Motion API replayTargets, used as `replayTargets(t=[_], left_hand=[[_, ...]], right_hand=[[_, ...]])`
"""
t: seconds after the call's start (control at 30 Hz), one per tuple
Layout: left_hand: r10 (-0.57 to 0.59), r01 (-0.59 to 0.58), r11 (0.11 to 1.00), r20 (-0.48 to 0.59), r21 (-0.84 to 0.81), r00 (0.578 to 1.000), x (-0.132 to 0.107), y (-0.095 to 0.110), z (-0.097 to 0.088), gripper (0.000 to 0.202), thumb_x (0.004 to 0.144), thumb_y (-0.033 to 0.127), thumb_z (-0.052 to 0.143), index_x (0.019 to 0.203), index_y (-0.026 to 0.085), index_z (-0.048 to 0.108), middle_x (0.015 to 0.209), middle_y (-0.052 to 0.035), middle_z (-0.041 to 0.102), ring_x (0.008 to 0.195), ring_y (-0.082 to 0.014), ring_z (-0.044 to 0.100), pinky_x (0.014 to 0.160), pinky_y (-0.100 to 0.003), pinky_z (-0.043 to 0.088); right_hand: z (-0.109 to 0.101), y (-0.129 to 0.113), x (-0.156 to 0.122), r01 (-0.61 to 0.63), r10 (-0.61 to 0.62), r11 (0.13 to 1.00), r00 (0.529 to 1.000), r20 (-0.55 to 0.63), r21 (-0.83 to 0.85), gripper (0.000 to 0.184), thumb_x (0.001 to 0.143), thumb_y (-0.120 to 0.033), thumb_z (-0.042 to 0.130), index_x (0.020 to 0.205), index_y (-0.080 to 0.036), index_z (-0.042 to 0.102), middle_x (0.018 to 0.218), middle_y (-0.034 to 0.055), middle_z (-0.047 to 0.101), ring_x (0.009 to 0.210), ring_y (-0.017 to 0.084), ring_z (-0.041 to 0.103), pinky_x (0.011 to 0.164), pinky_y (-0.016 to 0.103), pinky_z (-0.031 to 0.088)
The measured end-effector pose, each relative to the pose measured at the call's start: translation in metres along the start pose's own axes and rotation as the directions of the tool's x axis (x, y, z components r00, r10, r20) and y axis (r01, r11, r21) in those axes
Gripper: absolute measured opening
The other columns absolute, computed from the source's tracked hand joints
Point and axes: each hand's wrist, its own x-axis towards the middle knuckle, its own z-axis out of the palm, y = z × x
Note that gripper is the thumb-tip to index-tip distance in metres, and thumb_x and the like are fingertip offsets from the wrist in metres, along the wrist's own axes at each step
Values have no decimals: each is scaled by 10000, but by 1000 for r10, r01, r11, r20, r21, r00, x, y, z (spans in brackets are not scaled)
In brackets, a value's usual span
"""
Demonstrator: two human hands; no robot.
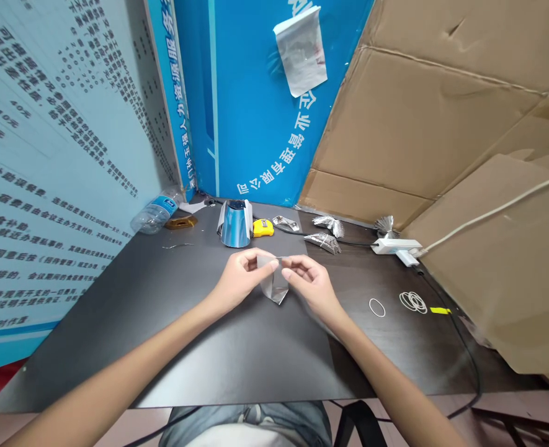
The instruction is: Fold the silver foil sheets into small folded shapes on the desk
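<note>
Head view: pinching thin silver film (268, 285) in the grip of left hand (241, 276) and right hand (314, 284); perhaps liable to crease or slip through uneven pulling

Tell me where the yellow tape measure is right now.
In the head view, the yellow tape measure lies on the grey mat, just left of picture centre, beyond the left hand and immediately right of the blue roll.
</note>
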Motion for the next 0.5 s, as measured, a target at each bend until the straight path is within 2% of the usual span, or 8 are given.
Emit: replayTargets(t=[0.1, 0.27, 0.4, 0.5], left_hand=[[13, -14, 999, 32, 33, 999, -1, -4, 1, 319, 829, 452, 829, 939, 157, 778, 921, -76, 776, 846, -210, 691, 792, -309, 535], [8, -11, 998, 44, 65, 999, -3, -5, 2, 319, 837, 441, 827, 988, 163, 789, 953, -81, 783, 838, -206, 690, 766, -297, 526], [-18, 18, 1000, 45, 3, 999, -5, -3, 6, 317, 823, 442, 840, 941, 153, 781, 903, -70, 776, 817, -192, 683, 761, -283, 524], [-46, 47, 998, 36, -40, 998, -7, -2, 9, 321, 814, 440, 850, 929, 150, 774, 858, -55, 762, 775, -175, 664, 748, -277, 517]], right_hand=[[1, -5, 0, 74, -77, 997, 994, -76, -39, 214, 834, -407, 821, 926, -227, 753, 944, 42, 758, 895, 203, 697, 835, 324, 573], [2, -2, -2, 119, -129, 988, 987, -100, -95, 163, 887, -383, 770, 893, -223, 742, 877, 32, 741, 808, 183, 682, 756, 298, 563], [4, 2, -3, 152, -166, 980, 980, -108, -129, 136, 908, -357, 740, 906, -222, 719, 887, 30, 733, 813, 185, 694, 756, 301, 570], [5, 1, -5, 204, -234, 950, 966, -110, -235, 100, 926, -323, 705, 908, -225, 707, 888, 37, 733, 817, 194, 700, 776, 319, 575]])
